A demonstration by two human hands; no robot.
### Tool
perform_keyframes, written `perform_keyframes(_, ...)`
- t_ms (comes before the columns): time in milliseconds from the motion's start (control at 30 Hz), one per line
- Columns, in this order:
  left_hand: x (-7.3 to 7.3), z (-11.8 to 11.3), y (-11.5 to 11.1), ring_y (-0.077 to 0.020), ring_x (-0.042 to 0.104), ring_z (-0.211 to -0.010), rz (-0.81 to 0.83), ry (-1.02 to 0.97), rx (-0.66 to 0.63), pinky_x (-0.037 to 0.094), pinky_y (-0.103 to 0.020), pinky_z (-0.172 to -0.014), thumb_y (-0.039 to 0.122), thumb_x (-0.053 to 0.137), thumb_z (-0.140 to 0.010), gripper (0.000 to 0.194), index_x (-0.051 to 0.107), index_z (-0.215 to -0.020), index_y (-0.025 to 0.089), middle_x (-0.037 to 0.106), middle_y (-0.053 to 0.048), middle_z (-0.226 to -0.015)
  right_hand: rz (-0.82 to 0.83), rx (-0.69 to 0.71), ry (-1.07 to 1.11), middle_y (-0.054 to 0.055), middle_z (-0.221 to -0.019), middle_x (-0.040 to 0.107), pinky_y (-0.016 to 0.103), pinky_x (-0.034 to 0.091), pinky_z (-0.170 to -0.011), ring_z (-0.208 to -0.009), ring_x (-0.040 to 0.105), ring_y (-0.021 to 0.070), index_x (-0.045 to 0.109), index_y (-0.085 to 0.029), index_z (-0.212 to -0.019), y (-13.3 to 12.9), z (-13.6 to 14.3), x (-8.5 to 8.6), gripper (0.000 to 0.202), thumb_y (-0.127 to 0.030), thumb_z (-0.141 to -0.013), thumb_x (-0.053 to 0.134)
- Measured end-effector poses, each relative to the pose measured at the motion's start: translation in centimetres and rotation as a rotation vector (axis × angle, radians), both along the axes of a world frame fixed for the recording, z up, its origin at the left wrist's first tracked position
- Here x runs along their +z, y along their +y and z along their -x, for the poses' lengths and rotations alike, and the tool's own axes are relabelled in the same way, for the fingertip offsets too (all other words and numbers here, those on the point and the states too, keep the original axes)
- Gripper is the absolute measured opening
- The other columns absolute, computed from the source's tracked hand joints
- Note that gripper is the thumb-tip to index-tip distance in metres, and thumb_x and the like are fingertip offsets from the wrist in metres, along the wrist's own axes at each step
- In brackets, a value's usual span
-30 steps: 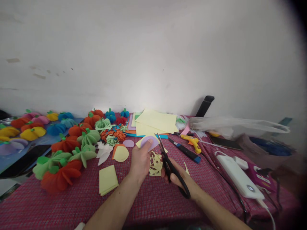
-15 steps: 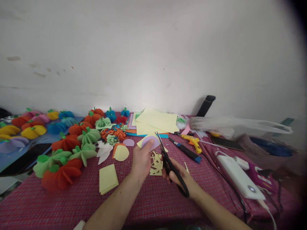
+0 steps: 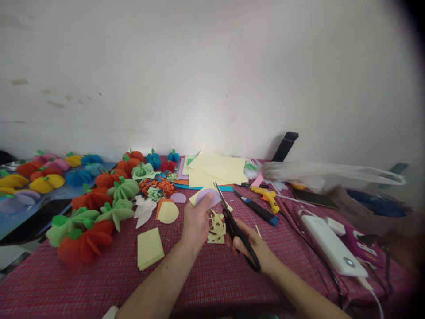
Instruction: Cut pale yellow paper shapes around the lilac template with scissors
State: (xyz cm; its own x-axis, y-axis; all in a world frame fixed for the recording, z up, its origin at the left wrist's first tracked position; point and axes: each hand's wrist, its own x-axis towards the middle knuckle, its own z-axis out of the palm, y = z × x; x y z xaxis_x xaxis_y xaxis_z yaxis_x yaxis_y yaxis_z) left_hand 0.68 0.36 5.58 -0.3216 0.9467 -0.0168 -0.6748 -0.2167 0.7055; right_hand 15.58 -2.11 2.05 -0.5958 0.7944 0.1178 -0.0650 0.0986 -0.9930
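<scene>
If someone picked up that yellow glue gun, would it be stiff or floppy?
The yellow glue gun would probably feel stiff, since its body looks like molded plastic. Lying flat on its side, it seems unlikely to roll. Its black cord trails across the tablecloth and might drag.

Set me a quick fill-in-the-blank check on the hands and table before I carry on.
The right hand grips a pair of black ____. The left hand pinches a ____ piece over a yellow one. The yellow stack lies to the ____ of that hand. The glue gun's body is ____.

Missing words: scissors; purple; left; yellow.
</scene>
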Motion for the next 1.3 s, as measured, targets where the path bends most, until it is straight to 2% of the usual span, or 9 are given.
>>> perform_keyframes(233,-0.1,0.0,0.0,-0.0129,0.059,-0.065,-0.029,-0.012,0.004,0.046,-0.029,-0.07,0.017,0.068,-0.058,0.016,0.063,-0.073,0.012,0.066,-0.002,-0.071,-0.02,-0.004,-0.026,-0.001,-0.069,0.046,0.021,0.031,-0.049,-0.056,0.038,0.0088,0.044,-0.017,-0.113,0.1,-0.1,0.2,0.045,-0.045,-0.079,0.051)
perform_keyframes(500,-0.1,0.0,0.0,-0.0133,0.06,-0.065,-0.042,-0.02,-0.01,0.046,-0.029,-0.07,0.017,0.069,-0.057,0.017,0.063,-0.073,0.012,0.067,-0.002,-0.07,-0.039,0.009,-0.052,-0.001,-0.069,0.046,0.02,0.031,-0.047,-0.053,0.037,0.0077,0.045,-0.017,-0.114,0.3,-0.7,-0.4,0.042,-0.043,-0.081,0.049)
perform_keyframes(833,-0.1,-0.1,-0.1,-0.0139,0.06,-0.069,-0.029,0.008,-0.023,0.046,-0.03,-0.073,0.018,0.068,-0.06,0.017,0.064,-0.076,0.012,0.067,-0.003,-0.073,-0.036,-0.013,-0.119,-0.001,-0.069,0.047,0.018,0.026,-0.044,-0.052,0.035,0.0067,0.049,-0.016,-0.112,0.4,-1.8,0.6,0.044,-0.042,-0.077,0.054)
perform_keyframes(1067,-0.5,-0.1,0.1,-0.0145,0.061,-0.069,-0.022,0.04,-0.047,0.046,-0.03,-0.074,0.019,0.067,-0.061,0.017,0.064,-0.076,0.012,0.067,-0.003,-0.074,-0.049,-0.014,-0.201,-0.003,-0.064,0.039,0.018,0.025,-0.043,-0.05,0.029,0.006,0.046,-0.017,-0.118,0.5,-2.7,0.8,0.047,-0.041,-0.079,0.053)
perform_keyframes(1300,-0.5,-0.1,0.0,-0.0169,0.062,-0.071,-0.026,0.05,-0.092,0.046,-0.032,-0.075,0.021,0.067,-0.061,0.018,0.064,-0.077,0.012,0.068,-0.004,-0.075,-0.072,0.016,-0.226,-0.002,-0.065,0.039,0.018,0.021,-0.042,-0.05,0.027,0.0063,0.048,-0.015,-0.115,0.8,-3.3,1.6,0.045,-0.041,-0.078,0.053)
